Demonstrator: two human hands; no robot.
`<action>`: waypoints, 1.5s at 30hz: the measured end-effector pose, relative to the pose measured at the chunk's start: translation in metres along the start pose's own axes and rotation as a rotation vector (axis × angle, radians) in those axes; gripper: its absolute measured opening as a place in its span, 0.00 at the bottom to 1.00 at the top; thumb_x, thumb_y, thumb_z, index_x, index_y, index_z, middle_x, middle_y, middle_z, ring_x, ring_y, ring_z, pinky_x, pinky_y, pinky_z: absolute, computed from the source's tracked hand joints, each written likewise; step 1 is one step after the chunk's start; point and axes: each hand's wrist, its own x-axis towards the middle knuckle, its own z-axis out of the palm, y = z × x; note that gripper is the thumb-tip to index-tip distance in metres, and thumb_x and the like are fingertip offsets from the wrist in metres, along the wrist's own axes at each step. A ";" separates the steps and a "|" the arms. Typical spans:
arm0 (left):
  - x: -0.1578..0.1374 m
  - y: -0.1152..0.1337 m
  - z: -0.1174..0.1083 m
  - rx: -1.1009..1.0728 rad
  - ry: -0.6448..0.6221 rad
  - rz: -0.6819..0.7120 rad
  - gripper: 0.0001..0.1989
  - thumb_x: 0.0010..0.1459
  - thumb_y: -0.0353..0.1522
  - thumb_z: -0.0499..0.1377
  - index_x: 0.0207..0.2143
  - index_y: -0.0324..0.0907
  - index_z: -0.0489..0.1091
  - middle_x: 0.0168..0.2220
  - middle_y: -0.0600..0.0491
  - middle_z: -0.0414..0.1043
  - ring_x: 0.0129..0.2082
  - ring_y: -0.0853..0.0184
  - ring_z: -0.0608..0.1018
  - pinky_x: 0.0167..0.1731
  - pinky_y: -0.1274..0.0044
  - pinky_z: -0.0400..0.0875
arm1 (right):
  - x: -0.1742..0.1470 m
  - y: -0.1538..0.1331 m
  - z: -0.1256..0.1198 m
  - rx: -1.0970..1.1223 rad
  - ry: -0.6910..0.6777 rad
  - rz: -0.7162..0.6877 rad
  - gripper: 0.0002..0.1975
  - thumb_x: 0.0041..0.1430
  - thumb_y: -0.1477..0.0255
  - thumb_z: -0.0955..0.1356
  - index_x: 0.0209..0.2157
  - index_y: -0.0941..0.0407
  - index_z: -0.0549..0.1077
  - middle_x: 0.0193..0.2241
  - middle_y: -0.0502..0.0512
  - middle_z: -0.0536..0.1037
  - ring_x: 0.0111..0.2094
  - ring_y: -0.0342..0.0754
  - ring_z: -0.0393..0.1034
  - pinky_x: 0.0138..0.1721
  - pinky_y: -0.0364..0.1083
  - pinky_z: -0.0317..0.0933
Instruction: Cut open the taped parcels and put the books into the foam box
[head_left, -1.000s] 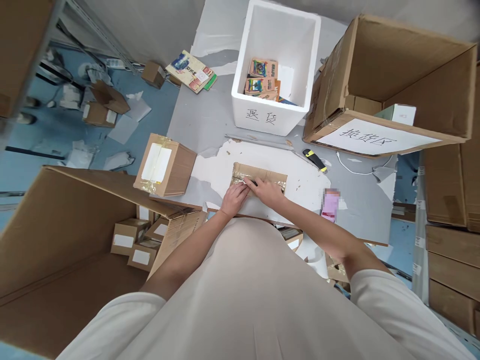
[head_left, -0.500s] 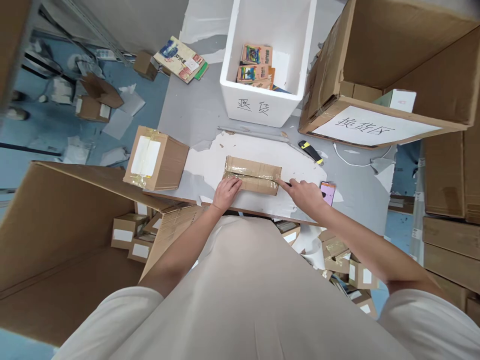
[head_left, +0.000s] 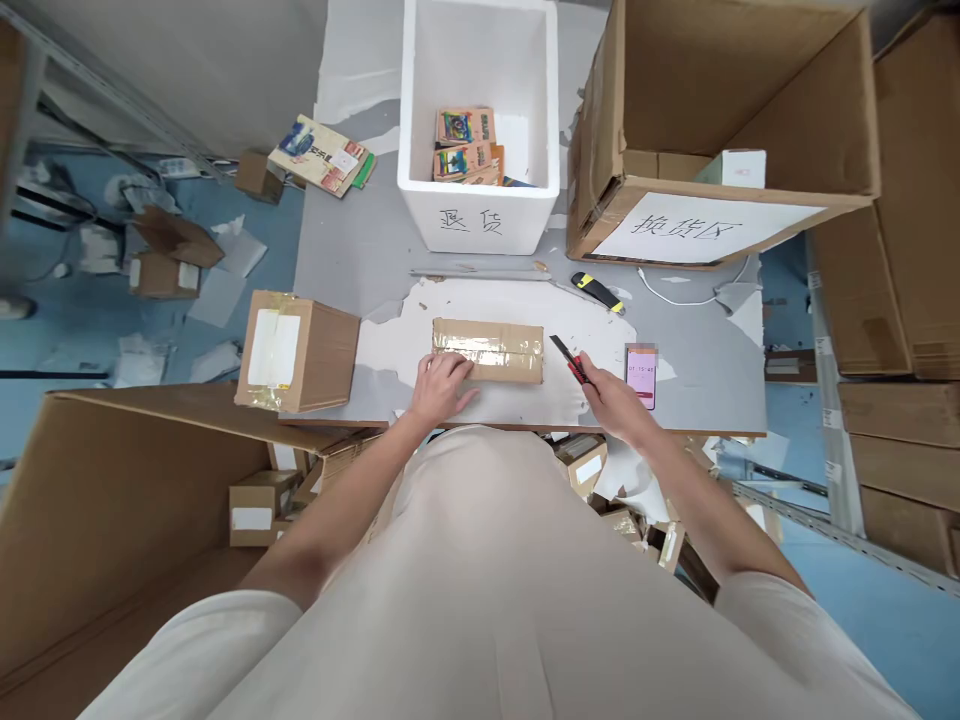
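Observation:
A small cardboard box (head_left: 517,352) with shiny clear tape along its top lies flat on the worktable. My left hand (head_left: 441,386) rests on the left part of its near side, fingers over the top and thumb held apart. Just right of the box, my right hand (head_left: 609,400) is closed around a red and black utility knife (head_left: 574,364). The knife's dark blade points up and left, apart from the cardboard. Behind it lies a second utility knife (head_left: 598,292), yellow and black. A phone (head_left: 640,378) with a lit screen sits beside my right hand.
A white foam box (head_left: 480,215) holding booklets and a large open carton (head_left: 694,228) stand at the back of the worktable (head_left: 360,220). At left are a taped carton (head_left: 330,350) and books (head_left: 319,157). A big open carton (head_left: 112,480) stands at the lower left.
My right hand has drawn the knife away from the box's right end. The dark gap along the top seam no longer shows. My left hand stays on the box; the camera view has shifted.

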 end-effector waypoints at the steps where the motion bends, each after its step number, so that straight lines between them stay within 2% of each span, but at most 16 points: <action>1: 0.006 -0.001 -0.005 0.009 -0.012 0.025 0.32 0.50 0.49 0.62 0.53 0.43 0.67 0.52 0.39 0.68 0.55 0.48 0.67 0.57 0.57 0.52 | 0.002 -0.002 0.008 0.088 -0.005 0.021 0.31 0.64 0.71 0.56 0.67 0.55 0.48 0.41 0.60 0.75 0.38 0.52 0.71 0.37 0.48 0.65; 5: 0.033 -0.012 -0.018 0.058 -0.058 0.033 0.60 0.30 0.55 0.69 0.63 0.39 0.55 0.65 0.33 0.48 0.65 0.37 0.49 0.60 0.51 0.38 | 0.009 -0.008 0.034 0.387 -0.006 0.164 0.32 0.62 0.72 0.57 0.67 0.52 0.48 0.40 0.56 0.76 0.31 0.46 0.70 0.32 0.45 0.67; 8: 0.047 -0.018 -0.022 0.118 -0.175 -0.004 0.66 0.29 0.57 0.68 0.66 0.36 0.47 0.67 0.33 0.42 0.66 0.37 0.44 0.61 0.50 0.35 | 0.010 -0.011 0.046 0.623 -0.033 0.269 0.33 0.61 0.71 0.59 0.67 0.48 0.48 0.39 0.53 0.75 0.25 0.40 0.67 0.26 0.41 0.67; 10: 0.050 -0.020 -0.022 0.143 -0.220 -0.018 0.65 0.32 0.56 0.67 0.66 0.35 0.45 0.66 0.33 0.45 0.66 0.39 0.45 0.62 0.52 0.37 | 0.010 -0.013 0.050 0.738 -0.037 0.309 0.34 0.60 0.72 0.60 0.67 0.47 0.49 0.40 0.52 0.74 0.23 0.38 0.65 0.24 0.40 0.67; 13: 0.049 -0.020 -0.020 0.139 -0.200 -0.009 0.64 0.32 0.55 0.68 0.66 0.34 0.47 0.64 0.34 0.51 0.65 0.41 0.50 0.62 0.56 0.43 | 0.012 -0.017 0.053 0.837 -0.039 0.321 0.35 0.59 0.72 0.61 0.67 0.46 0.50 0.41 0.52 0.74 0.22 0.37 0.64 0.22 0.39 0.66; 17: 0.047 -0.022 -0.018 0.105 -0.163 0.023 0.62 0.31 0.54 0.68 0.65 0.35 0.49 0.63 0.36 0.54 0.64 0.43 0.53 0.62 0.59 0.48 | 0.021 -0.017 0.048 0.796 -0.066 0.286 0.35 0.58 0.74 0.63 0.66 0.47 0.53 0.35 0.50 0.76 0.20 0.37 0.64 0.21 0.39 0.65; 21: 0.046 -0.020 -0.018 0.107 -0.136 -0.038 0.58 0.35 0.53 0.66 0.64 0.37 0.50 0.62 0.37 0.55 0.63 0.43 0.54 0.58 0.59 0.56 | 0.027 -0.001 0.038 0.687 -0.192 0.220 0.33 0.55 0.76 0.65 0.63 0.46 0.60 0.24 0.45 0.73 0.17 0.37 0.62 0.18 0.38 0.61; 26: 0.047 -0.013 -0.020 0.118 -0.154 -0.101 0.57 0.37 0.54 0.66 0.65 0.39 0.50 0.62 0.37 0.54 0.63 0.43 0.53 0.52 0.58 0.63 | 0.009 0.028 0.031 0.738 -0.305 0.183 0.32 0.53 0.75 0.66 0.61 0.49 0.65 0.23 0.45 0.73 0.16 0.36 0.60 0.17 0.38 0.60; 29: 0.048 -0.007 -0.019 0.119 -0.108 -0.218 0.57 0.39 0.56 0.64 0.65 0.38 0.48 0.62 0.35 0.53 0.63 0.42 0.54 0.50 0.57 0.65 | -0.008 0.034 0.034 0.893 -0.129 0.258 0.36 0.53 0.71 0.67 0.64 0.49 0.58 0.30 0.49 0.77 0.18 0.38 0.63 0.19 0.41 0.63; 31: 0.048 -0.002 -0.019 0.113 -0.061 -0.321 0.58 0.39 0.57 0.63 0.65 0.36 0.47 0.62 0.33 0.53 0.62 0.41 0.55 0.48 0.57 0.66 | -0.010 0.025 0.044 1.050 0.027 0.298 0.39 0.52 0.68 0.68 0.65 0.49 0.54 0.37 0.52 0.78 0.20 0.39 0.67 0.21 0.43 0.66; 33: 0.046 0.002 -0.019 0.097 -0.031 -0.386 0.59 0.39 0.59 0.62 0.65 0.35 0.47 0.61 0.32 0.54 0.60 0.41 0.57 0.47 0.58 0.67 | 0.001 0.002 0.059 1.214 0.133 0.303 0.37 0.49 0.66 0.69 0.62 0.49 0.57 0.42 0.53 0.77 0.22 0.41 0.69 0.23 0.45 0.67; 35: 0.040 0.005 -0.019 0.071 -0.026 -0.406 0.58 0.40 0.59 0.62 0.65 0.34 0.49 0.59 0.32 0.56 0.57 0.41 0.60 0.47 0.58 0.67 | 0.023 -0.029 0.076 1.347 0.207 0.279 0.28 0.47 0.65 0.70 0.52 0.51 0.65 0.46 0.54 0.74 0.23 0.40 0.69 0.23 0.45 0.67; 37: 0.029 0.005 -0.018 0.033 -0.033 -0.400 0.52 0.46 0.57 0.59 0.64 0.33 0.51 0.56 0.33 0.61 0.54 0.43 0.63 0.48 0.58 0.65 | 0.049 -0.060 0.089 1.442 0.245 0.261 0.21 0.47 0.65 0.69 0.45 0.51 0.65 0.43 0.51 0.74 0.24 0.40 0.69 0.23 0.45 0.67; 40: 0.007 0.003 -0.011 -0.102 -0.036 -0.386 0.34 0.60 0.47 0.51 0.62 0.34 0.56 0.48 0.37 0.68 0.48 0.51 0.69 0.49 0.60 0.65 | 0.080 -0.086 0.094 1.496 0.270 0.246 0.18 0.48 0.67 0.68 0.42 0.51 0.64 0.34 0.47 0.74 0.24 0.41 0.68 0.24 0.44 0.67; 42: -0.007 0.002 -0.003 -0.253 -0.031 -0.386 0.27 0.63 0.40 0.48 0.61 0.36 0.58 0.45 0.42 0.70 0.42 0.58 0.73 0.48 0.65 0.67 | 0.090 -0.088 0.091 1.464 0.273 0.245 0.17 0.48 0.69 0.67 0.42 0.51 0.63 0.27 0.44 0.71 0.23 0.41 0.67 0.24 0.44 0.66; 45: -0.022 0.004 0.009 -0.424 -0.004 -0.413 0.26 0.62 0.38 0.50 0.60 0.38 0.60 0.45 0.45 0.70 0.36 0.64 0.74 0.41 0.70 0.71 | 0.094 -0.081 0.085 1.390 0.248 0.253 0.17 0.48 0.70 0.67 0.42 0.52 0.63 0.23 0.42 0.68 0.22 0.42 0.65 0.23 0.44 0.65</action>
